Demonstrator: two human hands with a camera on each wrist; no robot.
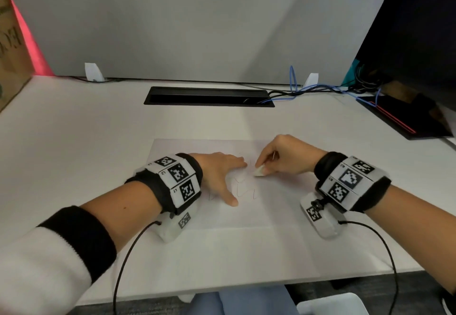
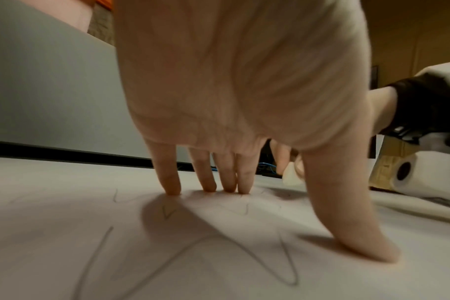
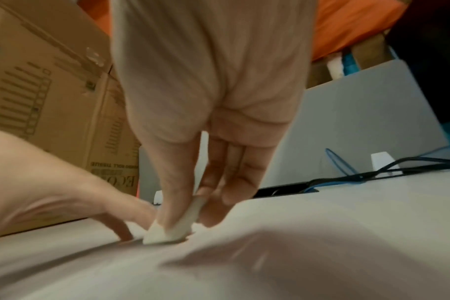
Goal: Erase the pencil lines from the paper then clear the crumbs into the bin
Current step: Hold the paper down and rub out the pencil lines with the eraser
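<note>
Eraser (image 1: 259, 171) tilted, tip on paper (image 1: 246, 211)

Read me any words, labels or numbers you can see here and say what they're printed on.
"ECO": large letters, mirrored, on the cardboard box, partly hidden by the left hand.
Smaller lines on that box: too blurred to read.
Small codes beside the wristband markers: too small to read.
Pencil lines on the paper: scribbles, no words.

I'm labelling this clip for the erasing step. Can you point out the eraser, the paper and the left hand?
eraser (image 1: 259, 171): head view, on its white end below the right fingertips.
paper (image 1: 246, 211): head view, bare part near the front edge.
left hand (image 1: 217, 174): head view, on the back of the hand.
</note>
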